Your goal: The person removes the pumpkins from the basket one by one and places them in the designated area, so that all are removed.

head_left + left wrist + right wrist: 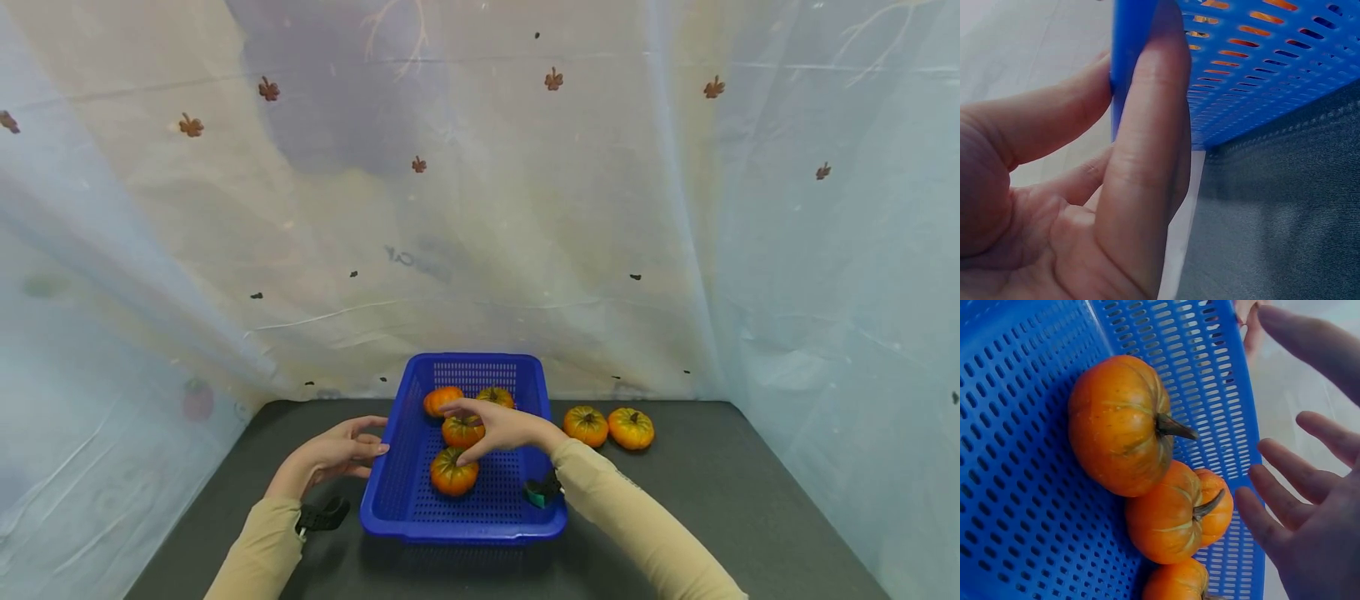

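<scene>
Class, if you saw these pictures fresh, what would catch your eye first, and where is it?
The bright blue basket comes first, low in the middle of the head view, gripped at its side by the left hand. Next come the four pumpkins inside it, with the right hand hovering over them. Two more pumpkins sit on the dark table, right of the basket.

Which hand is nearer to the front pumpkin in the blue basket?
The right hand: it hovers over the basket, close to the front pumpkin, not gripping it. The left hand is farther off, holding the basket's left rim.
</scene>
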A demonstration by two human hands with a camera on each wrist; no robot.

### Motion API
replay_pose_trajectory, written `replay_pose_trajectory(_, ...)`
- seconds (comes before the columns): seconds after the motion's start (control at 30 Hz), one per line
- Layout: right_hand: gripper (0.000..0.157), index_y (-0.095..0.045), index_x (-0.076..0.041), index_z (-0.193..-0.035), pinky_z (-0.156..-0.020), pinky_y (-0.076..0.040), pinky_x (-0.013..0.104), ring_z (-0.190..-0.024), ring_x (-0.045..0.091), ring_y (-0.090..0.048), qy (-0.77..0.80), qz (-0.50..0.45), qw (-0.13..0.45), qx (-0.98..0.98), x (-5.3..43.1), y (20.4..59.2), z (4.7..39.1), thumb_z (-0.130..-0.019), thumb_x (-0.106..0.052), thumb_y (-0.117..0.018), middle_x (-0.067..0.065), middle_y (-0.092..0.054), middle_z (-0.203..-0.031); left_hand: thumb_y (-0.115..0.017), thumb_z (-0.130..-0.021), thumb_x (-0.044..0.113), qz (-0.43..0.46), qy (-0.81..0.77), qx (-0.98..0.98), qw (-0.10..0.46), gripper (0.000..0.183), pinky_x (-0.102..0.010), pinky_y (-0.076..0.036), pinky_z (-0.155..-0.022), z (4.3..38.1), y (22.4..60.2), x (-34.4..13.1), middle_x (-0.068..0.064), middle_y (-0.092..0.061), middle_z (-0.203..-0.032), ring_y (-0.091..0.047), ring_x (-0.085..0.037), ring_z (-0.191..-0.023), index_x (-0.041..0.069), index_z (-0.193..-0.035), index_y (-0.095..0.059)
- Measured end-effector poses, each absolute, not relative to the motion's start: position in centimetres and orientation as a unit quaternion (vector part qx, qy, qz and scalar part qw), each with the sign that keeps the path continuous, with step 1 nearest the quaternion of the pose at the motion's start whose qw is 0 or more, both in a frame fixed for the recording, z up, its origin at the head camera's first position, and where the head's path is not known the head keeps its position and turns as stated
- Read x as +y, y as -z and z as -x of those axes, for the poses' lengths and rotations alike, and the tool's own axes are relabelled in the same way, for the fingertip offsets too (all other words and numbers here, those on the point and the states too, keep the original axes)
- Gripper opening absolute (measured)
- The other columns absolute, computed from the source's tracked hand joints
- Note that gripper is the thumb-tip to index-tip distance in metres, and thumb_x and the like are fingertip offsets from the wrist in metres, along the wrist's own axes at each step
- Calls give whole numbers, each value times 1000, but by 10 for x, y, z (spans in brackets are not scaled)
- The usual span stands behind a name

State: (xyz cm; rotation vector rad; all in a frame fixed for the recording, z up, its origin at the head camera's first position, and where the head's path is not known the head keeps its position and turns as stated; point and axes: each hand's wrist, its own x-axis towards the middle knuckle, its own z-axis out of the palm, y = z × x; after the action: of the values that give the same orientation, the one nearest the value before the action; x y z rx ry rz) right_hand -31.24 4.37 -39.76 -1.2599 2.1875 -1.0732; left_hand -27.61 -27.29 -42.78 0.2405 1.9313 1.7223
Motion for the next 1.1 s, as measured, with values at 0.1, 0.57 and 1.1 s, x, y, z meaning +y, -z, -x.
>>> replay_pose_trajectory(0.1, 73, -36, -9, -145, -108, -30, 51, -133, 34, -35, 370, 452, 215, 782, 40, 399, 313, -83, -16, -76, 7, -41, -144, -62, -94, 14, -89, -639, 716, 266, 73, -48, -52, -84, 276, 427, -273, -22, -59, -119, -62, -34, -103, -1, -148, -15)
replay_pose_trajectory(0.57, 68, -40, -8, -143, -108, -32, 48, -132, 33, -36, 328, 444, 276, 786, 32, 403, 313, -84, -14, -75, 6, -44, -141, -62, -94, 14, -84, -638, 717, 267, 73, -48, -52, -83, 277, 427, -272, -21, -60, -118, -62, -33, -102, -1, -148, -15)
replay_pose_trajectory(1.1, 70, -43, -12, -142, -107, -35, 35, -129, 18, -41, 275, 431, 288, 810, 27, 412, 311, -81, -18, -78, -1, -47, -140, -63, -94, 15, -86, -640, 716, 267, 74, -48, -53, -83, 277, 429, -273, -21, -60, -118, -62, -34, -102, -1, -148, -15)
